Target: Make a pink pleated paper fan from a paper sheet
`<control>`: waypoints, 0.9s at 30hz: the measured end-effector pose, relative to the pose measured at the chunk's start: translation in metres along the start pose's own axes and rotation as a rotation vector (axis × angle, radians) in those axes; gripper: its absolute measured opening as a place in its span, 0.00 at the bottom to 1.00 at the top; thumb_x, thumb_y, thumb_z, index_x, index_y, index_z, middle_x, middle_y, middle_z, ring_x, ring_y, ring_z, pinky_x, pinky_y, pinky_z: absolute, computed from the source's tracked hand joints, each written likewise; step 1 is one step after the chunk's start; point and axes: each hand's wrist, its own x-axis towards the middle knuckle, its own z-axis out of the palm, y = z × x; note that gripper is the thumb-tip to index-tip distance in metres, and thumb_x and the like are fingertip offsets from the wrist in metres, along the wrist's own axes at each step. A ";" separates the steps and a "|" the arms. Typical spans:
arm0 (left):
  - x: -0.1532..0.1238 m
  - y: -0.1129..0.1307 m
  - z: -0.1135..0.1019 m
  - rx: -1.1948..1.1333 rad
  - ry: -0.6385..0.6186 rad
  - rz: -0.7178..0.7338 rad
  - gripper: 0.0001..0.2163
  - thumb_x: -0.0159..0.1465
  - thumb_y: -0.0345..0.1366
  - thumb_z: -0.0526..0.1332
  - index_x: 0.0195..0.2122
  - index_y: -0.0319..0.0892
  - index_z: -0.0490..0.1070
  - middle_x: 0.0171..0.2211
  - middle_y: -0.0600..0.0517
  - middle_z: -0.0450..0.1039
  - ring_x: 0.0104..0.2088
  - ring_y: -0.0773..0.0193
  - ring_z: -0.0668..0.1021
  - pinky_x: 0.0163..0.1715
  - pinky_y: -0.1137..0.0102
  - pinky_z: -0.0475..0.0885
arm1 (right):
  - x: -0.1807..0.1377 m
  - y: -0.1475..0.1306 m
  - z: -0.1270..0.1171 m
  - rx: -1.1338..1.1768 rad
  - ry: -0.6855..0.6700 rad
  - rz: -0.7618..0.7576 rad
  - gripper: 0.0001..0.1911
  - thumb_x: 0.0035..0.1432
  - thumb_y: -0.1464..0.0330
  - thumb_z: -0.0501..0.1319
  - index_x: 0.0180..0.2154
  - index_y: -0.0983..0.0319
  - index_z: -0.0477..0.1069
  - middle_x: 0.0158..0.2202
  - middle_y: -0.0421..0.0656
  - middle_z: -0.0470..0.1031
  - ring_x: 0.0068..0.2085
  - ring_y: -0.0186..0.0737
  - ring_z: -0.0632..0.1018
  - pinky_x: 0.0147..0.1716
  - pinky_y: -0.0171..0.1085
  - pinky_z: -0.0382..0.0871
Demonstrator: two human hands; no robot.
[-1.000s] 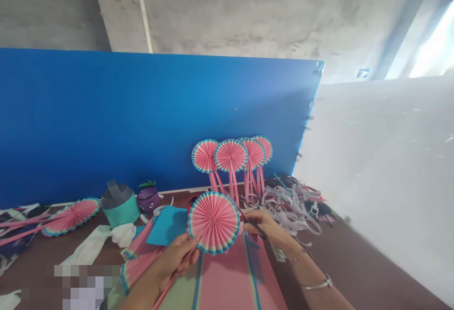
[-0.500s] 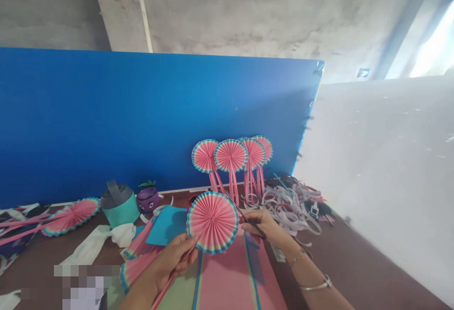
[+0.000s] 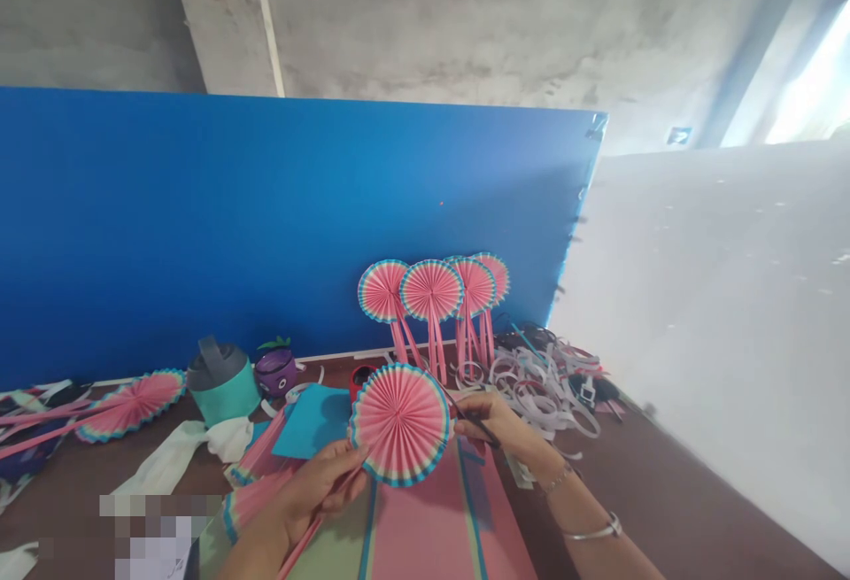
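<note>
A round pleated paper fan (image 3: pixel 399 425), pink with a cream and blue edge, faces me above the table. My left hand (image 3: pixel 332 478) is closed at its lower left, gripping the fan where its folded pink paper strips (image 3: pixel 302 545) run down toward me. At the fan's right edge, my right hand (image 3: pixel 488 421) is closed round dark scissors (image 3: pixel 475 425), their blades partly hidden behind the fan. Its fingertips are beside the rim; I cannot tell if they touch it. Under the fan lie pink sheets (image 3: pixel 425 531) with blue and cream stripes.
Several finished fans (image 3: pixel 431 290) lean on the blue partition (image 3: pixel 266 208). Curled white strips (image 3: pixel 537 385) pile up at the right. To the left are a teal tub with a grey lid (image 3: pixel 224 385), a purple cup (image 3: pixel 276 374), blue paper (image 3: pixel 313 421) and another fan (image 3: pixel 136 405).
The fan has shifted slightly down and tilted a little, uncovering more of a red round object behind it. Both hands keep their hold, nearly in place.
</note>
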 end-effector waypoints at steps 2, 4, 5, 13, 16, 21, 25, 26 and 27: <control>0.001 -0.002 -0.001 -0.007 -0.003 0.013 0.25 0.47 0.59 0.66 0.20 0.40 0.62 0.14 0.62 0.59 0.10 0.81 0.47 0.13 0.74 0.37 | -0.001 -0.002 -0.001 -0.012 -0.003 -0.011 0.25 0.45 0.50 0.68 0.30 0.67 0.76 0.19 0.36 0.65 0.17 0.27 0.67 0.16 0.28 0.57; 0.001 -0.002 -0.002 -0.012 -0.003 0.006 0.25 0.48 0.59 0.66 0.20 0.40 0.63 0.14 0.62 0.59 0.10 0.81 0.47 0.14 0.74 0.37 | -0.003 -0.005 -0.001 -0.014 -0.006 -0.016 0.24 0.45 0.50 0.68 0.30 0.66 0.76 0.19 0.36 0.64 0.18 0.28 0.67 0.16 0.28 0.58; 0.001 -0.002 -0.002 -0.010 -0.005 0.000 0.25 0.48 0.59 0.66 0.20 0.40 0.63 0.14 0.62 0.58 0.10 0.81 0.47 0.14 0.74 0.37 | -0.004 -0.006 -0.001 -0.016 -0.014 -0.020 0.24 0.45 0.50 0.68 0.30 0.66 0.76 0.19 0.36 0.64 0.18 0.28 0.67 0.17 0.28 0.58; -0.002 0.001 0.001 -0.011 0.011 -0.017 0.25 0.46 0.59 0.67 0.24 0.41 0.64 0.13 0.62 0.59 0.11 0.81 0.46 0.14 0.73 0.37 | -0.008 -0.015 -0.002 -0.059 -0.049 -0.055 0.23 0.48 0.51 0.67 0.30 0.67 0.76 0.19 0.37 0.64 0.18 0.27 0.65 0.17 0.29 0.58; -0.003 0.002 0.002 -0.040 0.013 -0.042 0.26 0.43 0.59 0.68 0.26 0.41 0.63 0.13 0.63 0.60 0.11 0.81 0.46 0.14 0.74 0.36 | -0.007 -0.013 -0.003 -0.057 -0.060 -0.035 0.23 0.48 0.52 0.67 0.31 0.67 0.76 0.17 0.35 0.63 0.17 0.27 0.65 0.17 0.28 0.59; -0.002 0.002 -0.001 -0.048 0.012 -0.079 0.25 0.44 0.58 0.68 0.28 0.42 0.63 0.13 0.63 0.62 0.11 0.81 0.47 0.14 0.74 0.35 | -0.007 -0.013 -0.004 -0.032 -0.039 0.033 0.25 0.44 0.51 0.68 0.32 0.67 0.75 0.16 0.34 0.62 0.16 0.27 0.63 0.16 0.28 0.58; 0.000 -0.001 -0.005 -0.039 -0.017 -0.080 0.26 0.44 0.59 0.68 0.28 0.42 0.63 0.13 0.64 0.60 0.10 0.81 0.45 0.13 0.74 0.34 | -0.009 -0.017 -0.004 -0.051 -0.016 0.048 0.24 0.43 0.51 0.68 0.30 0.66 0.75 0.15 0.33 0.61 0.15 0.25 0.61 0.14 0.27 0.56; 0.000 -0.001 -0.005 -0.037 -0.019 -0.078 0.26 0.44 0.59 0.67 0.27 0.42 0.62 0.12 0.64 0.60 0.10 0.81 0.45 0.13 0.74 0.34 | -0.009 -0.017 -0.004 -0.058 -0.018 0.051 0.24 0.44 0.51 0.68 0.30 0.66 0.75 0.15 0.33 0.61 0.15 0.25 0.61 0.14 0.27 0.56; 0.000 -0.002 -0.005 -0.037 -0.020 -0.076 0.25 0.45 0.59 0.67 0.26 0.42 0.62 0.13 0.64 0.59 0.10 0.81 0.45 0.13 0.74 0.34 | -0.010 -0.018 -0.004 -0.062 -0.018 0.053 0.23 0.44 0.51 0.68 0.29 0.66 0.75 0.15 0.33 0.61 0.15 0.25 0.61 0.14 0.28 0.55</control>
